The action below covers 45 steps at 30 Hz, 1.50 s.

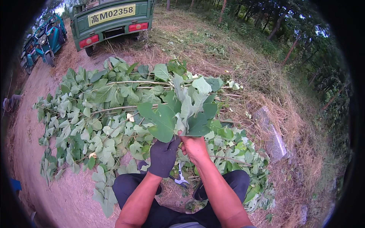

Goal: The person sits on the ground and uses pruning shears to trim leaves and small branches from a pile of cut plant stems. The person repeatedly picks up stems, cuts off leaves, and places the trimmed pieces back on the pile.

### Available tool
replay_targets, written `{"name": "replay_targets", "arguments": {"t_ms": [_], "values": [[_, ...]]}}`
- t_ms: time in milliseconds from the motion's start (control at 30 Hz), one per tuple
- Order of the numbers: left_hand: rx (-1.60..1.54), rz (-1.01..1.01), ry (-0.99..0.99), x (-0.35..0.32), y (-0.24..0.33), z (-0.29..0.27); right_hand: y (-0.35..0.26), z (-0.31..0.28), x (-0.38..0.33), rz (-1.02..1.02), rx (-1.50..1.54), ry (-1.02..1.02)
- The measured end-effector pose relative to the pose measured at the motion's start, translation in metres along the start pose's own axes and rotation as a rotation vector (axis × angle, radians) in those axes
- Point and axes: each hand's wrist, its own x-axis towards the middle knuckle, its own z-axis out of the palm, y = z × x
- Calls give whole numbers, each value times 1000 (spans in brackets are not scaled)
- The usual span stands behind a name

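Note:
My left hand (pixel 164 156), in a dark grey glove, and my bare right hand (pixel 195 149) come together in front of my knees. Both are closed at the base of a bunch of large lobed leaves (pixel 163 122), dark green with pale undersides, which fans out away from me. The stems are hidden by my fingers. Just beneath my hands, pruning shears (pixel 181 178) with light-coloured handles lie on the ground between my legs. Beyond the bunch spreads a wide heap of cut leafy branches (pixel 108 125), their bare stems pointing right.
A pale stone block (pixel 272 136) lies in dry grass right of the heap. At the far left, a green cargo vehicle (pixel 114 28) stands with its tailgate toward me, with teal three-wheelers (pixel 47 40) beyond. A dirt track (pixel 34 140) runs along the left; trees line the right.

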Motion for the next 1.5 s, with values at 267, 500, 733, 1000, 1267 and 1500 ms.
{"name": "replay_targets", "arguments": {"t_ms": [267,500,733,1000,1267,1500], "values": [[-272,-232,38,7,17,-5,1,-33,1,93,74,53],[-176,-196,-80,9,8,-3,-40,-16,-16,-88,23,-104],[169,212,-122,10,8,-9,-53,-9,-22,-102,-211,-273],[94,56,-122,7,-4,-8,-45,-8,-21,-106,-315,-93],[205,123,-80,0,-10,1,-7,-9,-14,-567,-577,55],[252,84,-169,-3,-17,7,10,-21,-4,-635,-753,105]]}}
